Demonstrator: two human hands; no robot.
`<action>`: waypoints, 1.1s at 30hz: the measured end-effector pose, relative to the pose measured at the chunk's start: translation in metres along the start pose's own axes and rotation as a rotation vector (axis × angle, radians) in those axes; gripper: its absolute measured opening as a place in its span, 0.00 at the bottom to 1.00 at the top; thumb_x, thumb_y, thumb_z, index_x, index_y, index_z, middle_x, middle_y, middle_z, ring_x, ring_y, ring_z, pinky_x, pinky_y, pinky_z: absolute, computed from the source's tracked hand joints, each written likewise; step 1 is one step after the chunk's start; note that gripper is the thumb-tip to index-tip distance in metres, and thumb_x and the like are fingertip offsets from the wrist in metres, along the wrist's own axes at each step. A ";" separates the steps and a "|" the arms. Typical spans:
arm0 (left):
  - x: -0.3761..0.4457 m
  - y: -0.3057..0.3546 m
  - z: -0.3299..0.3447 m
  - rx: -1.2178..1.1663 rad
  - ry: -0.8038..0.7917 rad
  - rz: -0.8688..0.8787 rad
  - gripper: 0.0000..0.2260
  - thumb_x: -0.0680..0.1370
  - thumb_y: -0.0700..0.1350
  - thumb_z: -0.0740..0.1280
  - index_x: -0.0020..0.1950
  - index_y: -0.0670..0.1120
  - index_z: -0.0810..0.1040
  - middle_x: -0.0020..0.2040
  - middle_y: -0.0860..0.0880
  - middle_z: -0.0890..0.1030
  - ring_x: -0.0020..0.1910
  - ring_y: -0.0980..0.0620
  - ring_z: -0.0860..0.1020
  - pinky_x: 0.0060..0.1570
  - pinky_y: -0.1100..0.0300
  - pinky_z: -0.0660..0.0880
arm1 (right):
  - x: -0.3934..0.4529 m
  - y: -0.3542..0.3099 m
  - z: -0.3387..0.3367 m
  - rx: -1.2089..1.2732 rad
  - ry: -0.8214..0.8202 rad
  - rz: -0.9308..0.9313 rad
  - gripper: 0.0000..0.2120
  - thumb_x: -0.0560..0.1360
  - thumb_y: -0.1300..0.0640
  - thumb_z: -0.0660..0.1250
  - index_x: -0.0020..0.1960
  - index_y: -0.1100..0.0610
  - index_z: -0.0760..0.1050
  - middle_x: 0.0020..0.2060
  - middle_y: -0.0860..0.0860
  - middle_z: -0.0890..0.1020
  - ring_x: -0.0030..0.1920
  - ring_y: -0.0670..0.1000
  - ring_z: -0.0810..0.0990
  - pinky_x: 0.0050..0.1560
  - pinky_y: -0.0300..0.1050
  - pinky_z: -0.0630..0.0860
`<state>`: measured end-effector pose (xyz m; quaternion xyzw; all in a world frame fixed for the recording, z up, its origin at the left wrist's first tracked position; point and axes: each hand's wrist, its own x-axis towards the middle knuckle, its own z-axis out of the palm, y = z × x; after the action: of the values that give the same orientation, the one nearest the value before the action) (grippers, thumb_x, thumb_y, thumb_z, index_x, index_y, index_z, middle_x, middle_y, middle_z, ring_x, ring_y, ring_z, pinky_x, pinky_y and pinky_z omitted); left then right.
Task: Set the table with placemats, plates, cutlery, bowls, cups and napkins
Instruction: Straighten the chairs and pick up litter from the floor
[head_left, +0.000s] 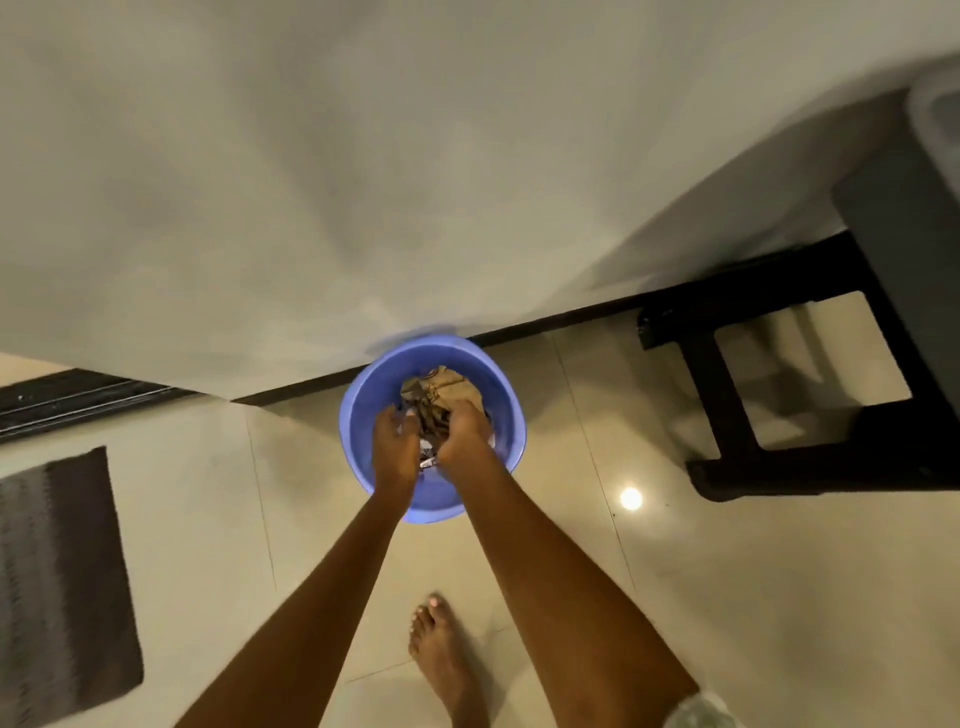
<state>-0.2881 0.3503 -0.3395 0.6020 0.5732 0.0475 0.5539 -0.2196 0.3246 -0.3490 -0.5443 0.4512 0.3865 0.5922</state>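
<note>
While no table surface appears anywhere in the head view, the scene shows a person bent over a blue plastic tub (358, 415) that stands on a pale tiled floor (675, 597), close against the foot of a white wall (363, 182). Both forearms reach down into the tub. The left hand (396, 444) is curled, fingers bent toward the contents at the centre; whether it has closed on anything cannot be told, since the fingertips are blurred. The right hand (465, 434) is likewise bent into a loose fist over the pile, and its hold is equally unclear. Behind the hands lies a crumpled tan and brown material (441, 392), possibly cloth or paper, with a few pale and dark scraps showing between the wrists; what these are cannot be made out. A bare foot (441, 654) stands on the tiles below the tub. At right is the dark frame of a stool or stand (727, 415); at left, a grey mat (62, 571) on the floor.

Judged from this view, the task is at its very start or in a fetching step: no placemat, plate, cutlery, bowl or cup is seen laid out, and the only candidate items, perhaps napkins or mats, remain inside the tub. All placing appears to be left to do.
</note>
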 end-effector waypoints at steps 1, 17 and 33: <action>0.002 0.004 0.005 0.026 -0.018 0.030 0.07 0.81 0.38 0.56 0.53 0.40 0.73 0.41 0.47 0.75 0.40 0.52 0.74 0.43 0.58 0.67 | 0.006 -0.002 0.001 -0.009 -0.020 0.010 0.21 0.74 0.45 0.64 0.60 0.59 0.75 0.56 0.55 0.79 0.55 0.58 0.78 0.59 0.53 0.76; -0.280 0.047 0.139 0.745 -0.482 0.281 0.13 0.82 0.42 0.55 0.59 0.38 0.75 0.58 0.39 0.77 0.60 0.41 0.74 0.59 0.54 0.68 | -0.127 -0.035 -0.352 -0.013 0.120 -0.375 0.09 0.80 0.51 0.59 0.56 0.52 0.74 0.59 0.56 0.78 0.60 0.58 0.76 0.65 0.58 0.72; -0.742 -0.036 0.449 1.061 -1.175 0.523 0.13 0.82 0.43 0.56 0.61 0.41 0.75 0.60 0.43 0.78 0.59 0.45 0.75 0.56 0.60 0.69 | -0.192 -0.053 -0.887 0.329 0.772 -0.343 0.08 0.80 0.57 0.59 0.50 0.47 0.75 0.52 0.52 0.81 0.50 0.54 0.80 0.54 0.56 0.78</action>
<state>-0.2515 -0.4853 -0.1087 0.8235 -0.0210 -0.4234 0.3769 -0.3264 -0.5557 -0.1501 -0.6141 0.5976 -0.0254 0.5149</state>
